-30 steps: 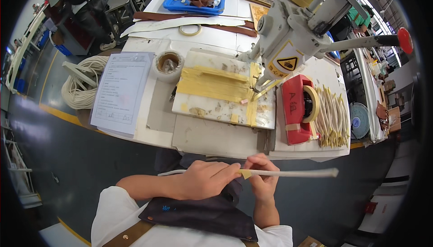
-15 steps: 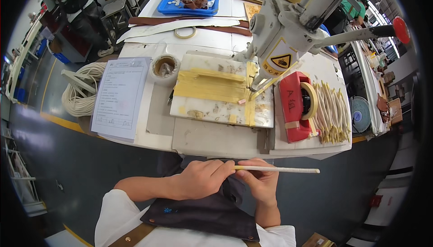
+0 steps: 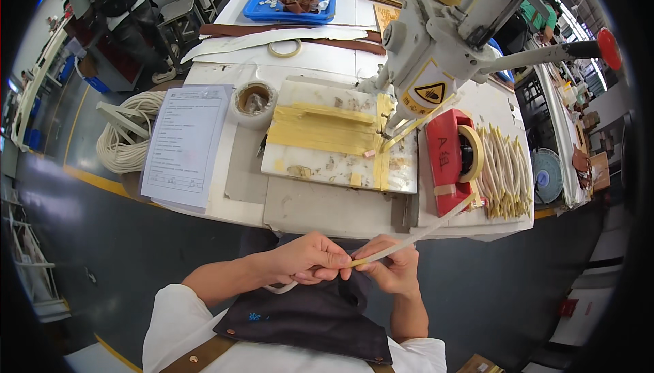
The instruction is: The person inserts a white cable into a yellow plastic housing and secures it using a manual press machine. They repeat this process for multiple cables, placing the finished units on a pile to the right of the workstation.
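Note:
A white cord [image 3: 419, 235] with yellow tape around part of it is held in front of my dark apron [image 3: 300, 325]. My left hand [image 3: 310, 256] pinches it at the yellow taped stretch. My right hand [image 3: 394, 267] grips the same cord just beside, thumb and fingers closed on it. One length slants up to the right, its tip showing in front of the red tape dispenser [image 3: 444, 168]. Another length curves out below my left hand. My fingers partly hide the taped stretch.
A lever press [image 3: 436, 53] stands over a white board [image 3: 320, 168] with yellow tape strips. Several tape-ended cords [image 3: 504, 172] lie at the right. A coiled rope [image 3: 126, 134], a printed sheet [image 3: 184, 148], a tape roll [image 3: 253, 104] and a blue tray [image 3: 255, 13] surround it.
The cord has swung from nearly level to slanting up right, with a tail now showing below my left hand. The left fingers shifted from wrapped round it to a pinch.

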Demonstrator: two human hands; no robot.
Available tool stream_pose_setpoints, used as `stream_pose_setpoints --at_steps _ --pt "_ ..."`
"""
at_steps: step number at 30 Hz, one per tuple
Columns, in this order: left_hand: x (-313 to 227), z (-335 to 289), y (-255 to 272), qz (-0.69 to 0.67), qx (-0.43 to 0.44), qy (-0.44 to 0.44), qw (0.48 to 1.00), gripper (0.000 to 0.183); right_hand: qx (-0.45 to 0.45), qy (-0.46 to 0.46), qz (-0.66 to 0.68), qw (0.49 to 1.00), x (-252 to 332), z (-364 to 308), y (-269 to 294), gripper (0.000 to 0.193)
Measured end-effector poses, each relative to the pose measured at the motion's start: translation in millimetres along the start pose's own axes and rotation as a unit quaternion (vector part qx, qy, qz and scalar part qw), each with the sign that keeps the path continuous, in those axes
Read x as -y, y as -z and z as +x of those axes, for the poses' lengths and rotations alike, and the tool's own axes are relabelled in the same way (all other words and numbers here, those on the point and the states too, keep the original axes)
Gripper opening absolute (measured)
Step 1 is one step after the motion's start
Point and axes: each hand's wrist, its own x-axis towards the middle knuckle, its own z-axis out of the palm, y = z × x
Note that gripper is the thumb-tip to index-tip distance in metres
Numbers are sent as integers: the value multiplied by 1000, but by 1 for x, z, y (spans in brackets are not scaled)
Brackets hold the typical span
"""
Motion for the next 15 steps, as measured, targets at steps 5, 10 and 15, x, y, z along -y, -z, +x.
stream_pose_setpoints --at_steps 5,10,15 --pt "6 2 1 -55 -2 -27 998 34 -16 24 -15 999 -10 5 3 9" --pt "-5 -7 -7 143 -113 -72 981 30 -115 -23 337 934 -8 10 12 23" --pt "-4 -20 -18 300 -276 -154 900 28 -240 -128 274 922 -11 34 34 26"
